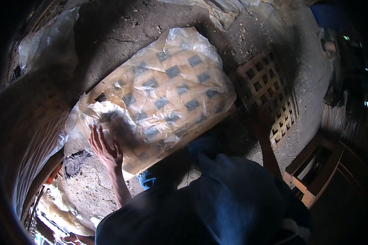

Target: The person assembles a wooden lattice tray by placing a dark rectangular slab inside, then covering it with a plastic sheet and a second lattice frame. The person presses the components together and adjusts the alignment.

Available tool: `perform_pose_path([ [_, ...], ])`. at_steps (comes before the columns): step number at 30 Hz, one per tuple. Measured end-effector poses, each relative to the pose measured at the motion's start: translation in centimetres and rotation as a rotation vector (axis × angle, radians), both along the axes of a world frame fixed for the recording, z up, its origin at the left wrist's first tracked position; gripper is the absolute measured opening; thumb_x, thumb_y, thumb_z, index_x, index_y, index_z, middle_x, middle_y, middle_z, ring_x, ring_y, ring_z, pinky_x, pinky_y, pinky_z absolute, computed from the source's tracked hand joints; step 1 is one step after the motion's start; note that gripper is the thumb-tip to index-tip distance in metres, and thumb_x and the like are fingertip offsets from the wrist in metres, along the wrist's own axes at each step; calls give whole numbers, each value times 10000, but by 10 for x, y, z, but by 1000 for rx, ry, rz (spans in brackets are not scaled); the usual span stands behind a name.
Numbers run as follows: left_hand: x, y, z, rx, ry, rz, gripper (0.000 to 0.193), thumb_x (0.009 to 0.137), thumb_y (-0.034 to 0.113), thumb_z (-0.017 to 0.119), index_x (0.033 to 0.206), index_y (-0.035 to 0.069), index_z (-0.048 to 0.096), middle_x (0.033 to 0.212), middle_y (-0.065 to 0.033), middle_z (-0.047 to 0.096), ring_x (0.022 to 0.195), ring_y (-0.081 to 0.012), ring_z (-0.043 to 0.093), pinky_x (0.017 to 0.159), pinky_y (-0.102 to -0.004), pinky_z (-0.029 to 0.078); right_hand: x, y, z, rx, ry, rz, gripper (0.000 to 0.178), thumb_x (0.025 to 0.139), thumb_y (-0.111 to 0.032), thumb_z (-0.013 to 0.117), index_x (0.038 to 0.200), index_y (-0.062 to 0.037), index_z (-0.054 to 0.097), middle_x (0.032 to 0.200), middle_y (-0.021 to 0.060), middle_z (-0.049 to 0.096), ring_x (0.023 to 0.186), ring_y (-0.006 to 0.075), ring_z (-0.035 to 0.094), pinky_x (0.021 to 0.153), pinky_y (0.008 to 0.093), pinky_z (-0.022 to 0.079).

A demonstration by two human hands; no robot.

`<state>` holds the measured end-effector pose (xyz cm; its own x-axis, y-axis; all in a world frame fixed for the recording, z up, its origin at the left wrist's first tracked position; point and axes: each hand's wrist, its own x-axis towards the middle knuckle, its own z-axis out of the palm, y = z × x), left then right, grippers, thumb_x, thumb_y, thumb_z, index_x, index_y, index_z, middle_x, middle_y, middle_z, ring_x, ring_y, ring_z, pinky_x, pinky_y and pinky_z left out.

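Observation:
A wooden lattice panel with square holes lies on the ground under a crumpled translucent plastic sheet (171, 87). My left hand (106, 149) rests at the sheet's near left corner, fingers stretched out and pressed against the bunched plastic. To the right, a second lattice panel (270, 81) lies uncovered, partly in shadow. My right hand (261, 116) reaches to the near left edge of this second panel; it is so dark there that its fingers cannot be made out.
Stacked wooden frames (313, 173) stand at the lower right. Clear plastic sheeting (49, 49) hangs at the left, and more plastic (221, 12) lies at the far side. A dark rag (76, 161) is on the dirt floor. Another person's hand (71, 239) shows at the lower left.

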<state>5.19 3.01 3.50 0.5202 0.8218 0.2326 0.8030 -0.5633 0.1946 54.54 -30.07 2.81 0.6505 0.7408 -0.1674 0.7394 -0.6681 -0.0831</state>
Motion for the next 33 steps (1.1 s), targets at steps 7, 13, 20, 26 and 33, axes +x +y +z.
perform_pose_path([
  [7,12,5,21,62,-132,13,563,957,177,619,1475,11,470,1478,-192,516,1370,-397,469,1163,-548,312,37,-20,15,77,-8,143,530,952,-321,636,1384,-26,552,1443,258,494,1377,471,420,1146,564,324],
  [13,7,11,33,105,-181,29,509,986,201,605,1450,18,498,1444,-202,543,1329,-394,505,1134,-531,355,124,-29,130,381,98,50,359,1006,-271,521,1229,-12,631,1553,161,422,1307,306,521,1043,410,444],
  [20,10,21,40,144,-234,14,484,973,163,622,1427,26,524,1440,-200,544,1320,-388,512,1121,-518,371,250,-39,215,491,174,-335,507,1052,-397,433,1410,-59,554,1271,124,627,1137,208,614,934,352,480],
  [26,1,14,29,127,-170,41,477,989,200,611,1429,34,530,1450,-189,544,1326,-383,512,1113,-522,373,314,-45,207,198,-567,-455,597,1022,-579,432,1362,-116,599,1160,209,709,1114,363,676,895,462,525],
  [33,-9,6,24,105,-151,71,461,1000,194,586,1428,32,528,1448,-208,535,1331,-392,510,1097,-535,391,252,-17,212,222,-594,-456,529,916,-589,648,1248,-177,676,1057,185,740,983,404,710,828,488,544],
])
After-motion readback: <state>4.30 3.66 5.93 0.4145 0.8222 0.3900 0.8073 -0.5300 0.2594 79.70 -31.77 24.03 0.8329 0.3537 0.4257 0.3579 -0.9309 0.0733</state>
